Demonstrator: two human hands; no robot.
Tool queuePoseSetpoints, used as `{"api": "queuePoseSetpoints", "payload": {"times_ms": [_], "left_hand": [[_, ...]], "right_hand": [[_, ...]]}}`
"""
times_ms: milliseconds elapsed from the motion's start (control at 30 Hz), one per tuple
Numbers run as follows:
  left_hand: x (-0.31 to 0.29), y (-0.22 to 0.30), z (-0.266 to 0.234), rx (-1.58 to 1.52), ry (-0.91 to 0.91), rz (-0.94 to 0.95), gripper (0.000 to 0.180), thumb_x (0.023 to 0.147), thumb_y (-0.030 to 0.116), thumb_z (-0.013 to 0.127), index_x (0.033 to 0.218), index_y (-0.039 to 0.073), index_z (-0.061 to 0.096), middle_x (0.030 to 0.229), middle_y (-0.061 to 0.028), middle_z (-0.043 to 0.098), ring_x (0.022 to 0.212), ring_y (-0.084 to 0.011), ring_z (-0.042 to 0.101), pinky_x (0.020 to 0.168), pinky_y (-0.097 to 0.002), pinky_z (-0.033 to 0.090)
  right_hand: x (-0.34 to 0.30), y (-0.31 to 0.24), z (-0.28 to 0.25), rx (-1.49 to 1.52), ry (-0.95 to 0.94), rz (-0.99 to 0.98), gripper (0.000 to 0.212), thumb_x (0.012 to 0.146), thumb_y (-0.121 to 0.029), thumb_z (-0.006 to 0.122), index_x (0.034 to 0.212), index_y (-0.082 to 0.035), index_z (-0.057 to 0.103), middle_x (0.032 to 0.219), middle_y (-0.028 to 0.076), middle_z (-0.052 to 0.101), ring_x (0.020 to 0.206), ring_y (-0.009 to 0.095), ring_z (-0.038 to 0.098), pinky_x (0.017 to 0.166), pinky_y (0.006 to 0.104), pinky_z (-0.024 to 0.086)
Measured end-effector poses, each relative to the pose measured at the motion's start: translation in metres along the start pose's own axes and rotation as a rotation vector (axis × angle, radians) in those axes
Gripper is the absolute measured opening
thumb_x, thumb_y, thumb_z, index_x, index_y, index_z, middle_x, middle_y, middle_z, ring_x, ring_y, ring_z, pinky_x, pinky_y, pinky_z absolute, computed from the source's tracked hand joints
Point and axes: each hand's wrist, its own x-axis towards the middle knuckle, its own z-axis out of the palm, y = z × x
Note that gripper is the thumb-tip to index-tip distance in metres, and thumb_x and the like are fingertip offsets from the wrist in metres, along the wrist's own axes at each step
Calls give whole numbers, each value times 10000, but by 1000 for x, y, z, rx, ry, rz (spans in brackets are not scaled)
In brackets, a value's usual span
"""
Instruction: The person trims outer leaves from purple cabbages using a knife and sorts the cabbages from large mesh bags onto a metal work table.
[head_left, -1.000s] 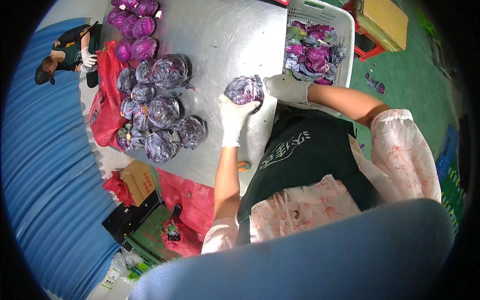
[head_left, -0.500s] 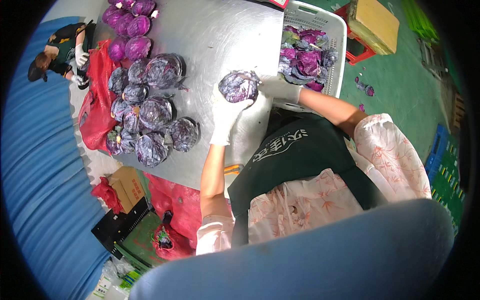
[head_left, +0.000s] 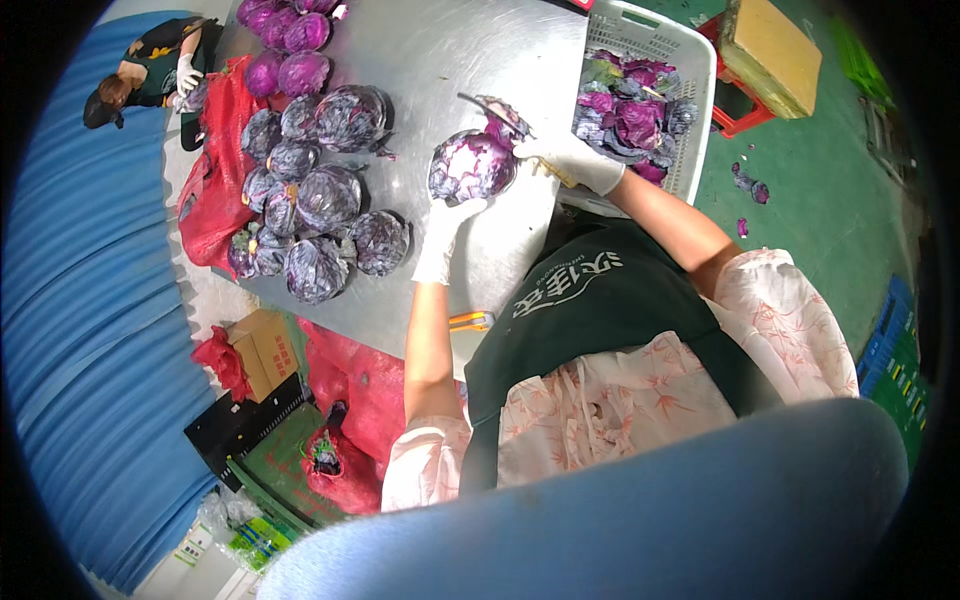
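Note:
A red cabbage (head_left: 470, 168), its outer leaf partly stripped so bright purple shows, rests on the metal table. My gloved left hand (head_left: 449, 222) holds it from the near side. My gloved right hand (head_left: 565, 155) is closed on a knife (head_left: 556, 174) with a yellowish handle and a dark, thin blade pointing away to the left. A loosened leaf (head_left: 499, 112) stands up beside the blade, at the cabbage's far right side. The fingers of my right hand partly hide the knife.
Dark unpeeled cabbages (head_left: 328, 198) and bright purple ones (head_left: 303, 73) crowd the table's left. A white crate (head_left: 700, 110) of leaves stands right; an orange utility knife (head_left: 470, 321) lies near the table edge. Red mesh sacks (head_left: 222, 165) and a co-worker (head_left: 150, 70) are at left.
The cabbage's outer leaf has come away, baring purple beneath. My right hand has pulled back slightly right, and the knife now shows. The whole view has shifted a little.

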Motion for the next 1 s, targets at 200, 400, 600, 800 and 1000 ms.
{"api": "queuePoseSetpoints", "payload": {"times_ms": [200, 400, 600, 800, 1000], "left_hand": [[-8, -17, 8, -344, 341, -183, 668, 764, 198, 767, 1288, 48, 382, 1167, -129, 528, 980, -239, 595, 749, -365, 561], [-13, -15, 22, -352, 317, 4, 517, 782, 179, 745, 1210, 42, 490, 1116, -90, 554, 959, -185, 581, 822, -337, 508], [12, 14, 58, 221, 423, 120, 818, 687, 212, 831, 1317, -35, 372, 1238, -155, 485, 1101, -225, 513, 952, -354, 438], [36, 23, 76, 312, 348, 51, 1017, 631, 336, 871, 1333, -73, 260, 1282, -212, 412, 1137, -261, 489, 976, -353, 424], [48, 8, 75, 203, 437, 40, 955, 664, 317, 854, 1293, -101, 269, 1256, -216, 426, 1120, -262, 495, 961, -380, 430]], "right_hand": [[-9, -6, -32, -56, 149, -33, 485, 829, -85, 640, 1283, -26, 480, 795, 24, 601, 558, 62, 550, 466, 178, 431], [-30, -11, -174, -970, 566, -5, 507, 910, -298, 557, 1367, -115, 434, 837, 130, 659, 658, 201, 634, 573, 304, 504], [-19, 2, -85, -983, 350, -492, 365, 881, -288, 471, 1174, -128, 619, 1043, 151, 668, 954, 290, 643, 861, 373, 484], [12, 11, -24, -1274, 51, -670, 363, 919, -220, 486, 1252, -103, 567, 1116, 136, 619, 975, 283, 607, 864, 368, 479], [8, 5, 0, -1402, 153, -676, 354, 893, -142, 481, 1234, -127, 573, 1123, 170, 608, 908, 287, 628, 813, 354, 507]]}}
